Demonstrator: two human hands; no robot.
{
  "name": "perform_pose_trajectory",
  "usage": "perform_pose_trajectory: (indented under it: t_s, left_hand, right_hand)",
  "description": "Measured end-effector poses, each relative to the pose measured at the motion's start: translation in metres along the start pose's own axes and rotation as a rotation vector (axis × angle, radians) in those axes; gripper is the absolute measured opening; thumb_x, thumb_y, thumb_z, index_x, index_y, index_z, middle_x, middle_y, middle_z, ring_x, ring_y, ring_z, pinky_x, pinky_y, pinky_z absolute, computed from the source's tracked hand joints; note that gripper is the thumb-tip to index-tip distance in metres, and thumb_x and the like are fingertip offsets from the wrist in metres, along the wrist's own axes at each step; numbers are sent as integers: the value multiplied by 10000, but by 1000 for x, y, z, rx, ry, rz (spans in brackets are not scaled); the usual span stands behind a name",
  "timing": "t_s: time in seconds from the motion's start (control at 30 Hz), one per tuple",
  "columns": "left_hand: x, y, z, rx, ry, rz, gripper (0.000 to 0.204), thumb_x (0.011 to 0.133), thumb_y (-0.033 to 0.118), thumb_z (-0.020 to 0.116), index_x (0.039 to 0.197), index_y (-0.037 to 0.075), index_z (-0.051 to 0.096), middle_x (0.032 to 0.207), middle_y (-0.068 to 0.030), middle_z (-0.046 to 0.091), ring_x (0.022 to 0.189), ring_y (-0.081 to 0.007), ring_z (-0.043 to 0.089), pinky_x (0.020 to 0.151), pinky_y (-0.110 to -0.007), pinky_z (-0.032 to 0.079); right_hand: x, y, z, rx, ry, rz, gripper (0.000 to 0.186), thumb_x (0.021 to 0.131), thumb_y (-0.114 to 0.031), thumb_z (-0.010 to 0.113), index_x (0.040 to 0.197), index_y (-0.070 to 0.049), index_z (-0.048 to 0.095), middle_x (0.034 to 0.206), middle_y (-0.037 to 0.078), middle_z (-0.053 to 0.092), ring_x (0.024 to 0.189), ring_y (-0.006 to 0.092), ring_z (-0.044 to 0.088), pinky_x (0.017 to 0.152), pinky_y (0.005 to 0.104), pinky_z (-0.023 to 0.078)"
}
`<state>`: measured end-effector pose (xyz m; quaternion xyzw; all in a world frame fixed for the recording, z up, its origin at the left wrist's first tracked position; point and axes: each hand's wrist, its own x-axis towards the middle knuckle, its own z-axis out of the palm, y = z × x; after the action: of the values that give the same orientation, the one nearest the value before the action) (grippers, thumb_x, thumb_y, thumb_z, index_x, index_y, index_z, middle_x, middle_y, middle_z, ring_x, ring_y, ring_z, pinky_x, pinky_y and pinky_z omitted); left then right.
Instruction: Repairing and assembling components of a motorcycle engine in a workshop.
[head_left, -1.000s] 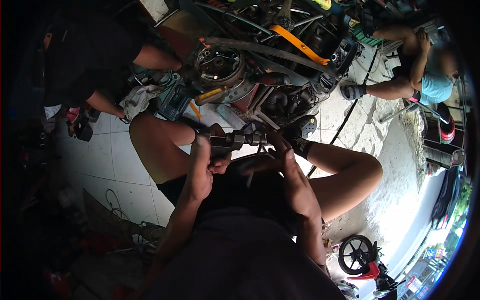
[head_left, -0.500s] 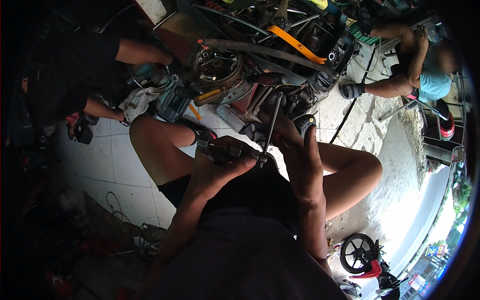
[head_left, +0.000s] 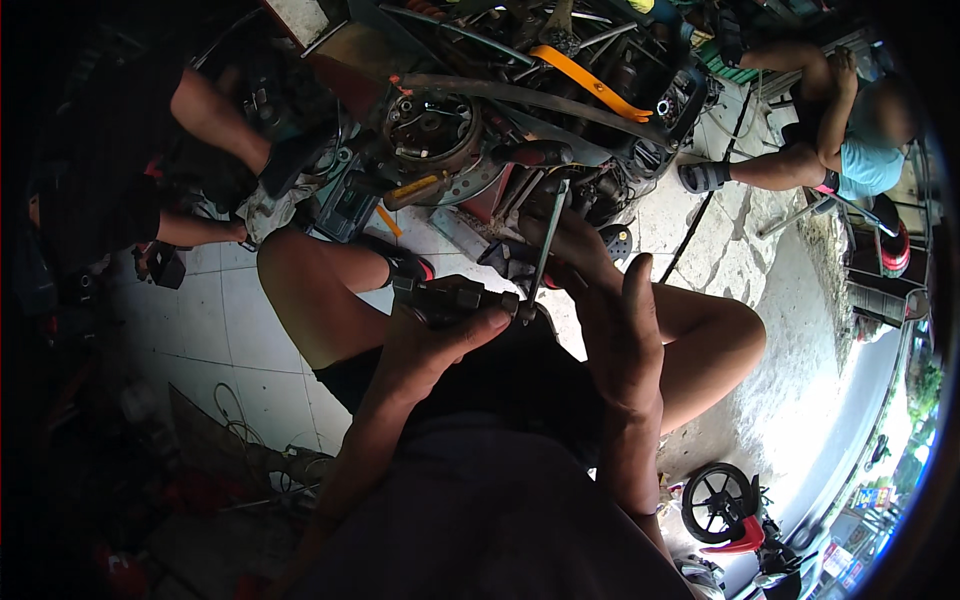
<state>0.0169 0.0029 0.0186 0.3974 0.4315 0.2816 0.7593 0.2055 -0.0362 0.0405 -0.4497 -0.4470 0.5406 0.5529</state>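
My left hand [head_left: 425, 345] is closed around a dark metal tool [head_left: 455, 303] with a stepped barrel, its thumb along the near side. Much of the tool is hidden in the palm. From the barrel's right end a thin steel rod [head_left: 548, 240] slants upward, away from me. My right hand [head_left: 615, 335] is held open beside the rod, thumb raised and fingers stretched out past the rod's far side. The fingers are partly in shadow, and whether they touch the rod I cannot tell. Both hands are above my lap, between my bent knees.
Ahead lie a round metal housing [head_left: 432, 128], a yellow-handled screwdriver [head_left: 418, 187], an orange pry bar [head_left: 590, 84] and a heap of greasy parts. A dark case [head_left: 350, 207] rests on the tiles. One person is at the left; another person [head_left: 868, 165] sits at the right.
My right hand has shifted slightly right and toward me. The rod's upper end has swung a little to the right. At the left, the other person's limbs have moved.
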Motion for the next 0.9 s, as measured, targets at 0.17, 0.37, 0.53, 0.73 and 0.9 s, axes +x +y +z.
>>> perform_pose_trajectory:
  t_s: [0.17, 0.37, 0.53, 0.73, 0.9]
  left_hand:
    - [-3, 2, 6, 6, 25, 27, 189, 827, 187, 792, 808, 49, 664, 704, 51, 596, 651, -26, 504, 583, -216, 382]
    - [-1, -1, 2, 49, -4, 57, 183, 824, 187, 800, 866, 45, 692, 727, 46, 624, 660, -24, 515, 588, -216, 395]
    - [1, -8, 5, 116, 61, 207, 194, 809, 180, 819, 867, 45, 692, 732, 46, 640, 655, -13, 517, 575, -203, 387]
    - [1, -11, 4, 192, 80, 228, 181, 812, 167, 822, 857, 42, 699, 735, 42, 659, 640, -9, 525, 561, -187, 377]
    - [0, -6, 10, 164, 120, 266, 183, 795, 123, 833, 890, 26, 712, 769, 13, 706, 657, -16, 586, 564, -168, 414]
  right_hand:
    - [-2, -1, 0, 39, 40, -28, 820, 1025, -582, 121, 1374, 57, 499, 1521, 210, 362, 1395, 331, 370, 1142, 454, 262]
    - [-6, 0, 2, 18, 53, -34, 736, 1042, -527, 199, 1367, 62, 496, 1509, 228, 371, 1391, 342, 380, 1137, 469, 273]
    - [-9, 4, -3, 73, 27, -45, 548, 1050, -413, 355, 1347, 4, 553, 1501, 198, 395, 1410, 326, 356, 1153, 428, 250]
    - [-8, 3, -2, 15, 23, -32, 386, 980, -172, 554, 1322, 7, 556, 1454, 190, 446, 1387, 298, 393, 1121, 406, 312]
    - [-8, 1, -2, 23, 36, -34, 317, 968, -94, 560, 1269, 5, 571, 1409, 190, 483, 1331, 281, 460, 1082, 383, 365]
